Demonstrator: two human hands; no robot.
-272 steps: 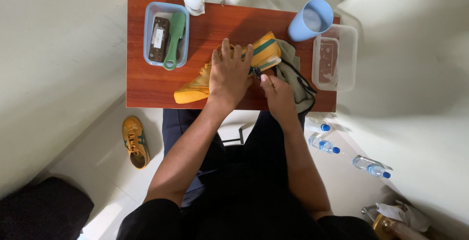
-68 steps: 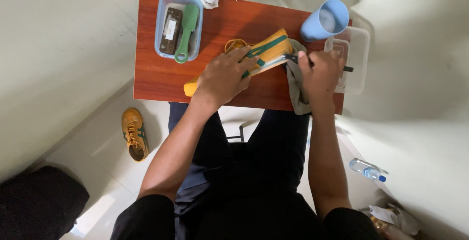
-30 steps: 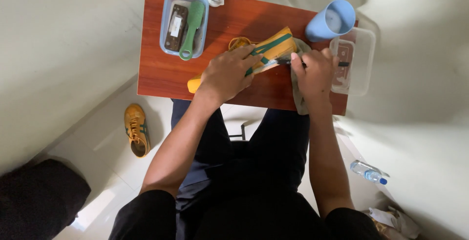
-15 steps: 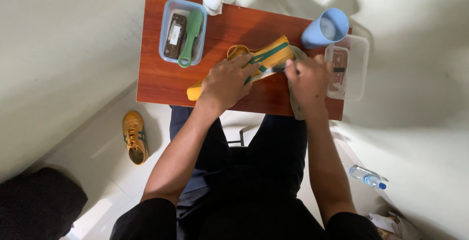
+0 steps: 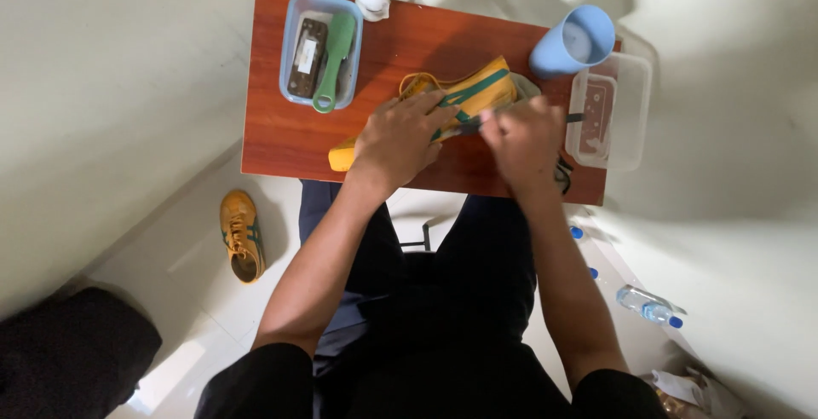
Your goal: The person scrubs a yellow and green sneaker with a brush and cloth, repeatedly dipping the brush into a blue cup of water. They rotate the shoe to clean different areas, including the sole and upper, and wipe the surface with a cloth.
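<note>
1. Right hand point(image 5: 524, 139) has slid off the grey cloth and in along the yellow shoe point(image 5: 460, 99), now right beside the left hand point(image 5: 400, 133).
2. Shoe's heel now points toward the blue cup point(image 5: 573, 40).

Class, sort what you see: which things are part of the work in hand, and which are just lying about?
In use: yellow shoe, left hand, right hand, grey cloth.
Lying about: blue cup, blue tray, green brush, clear box, second shoe, water bottle.
</note>
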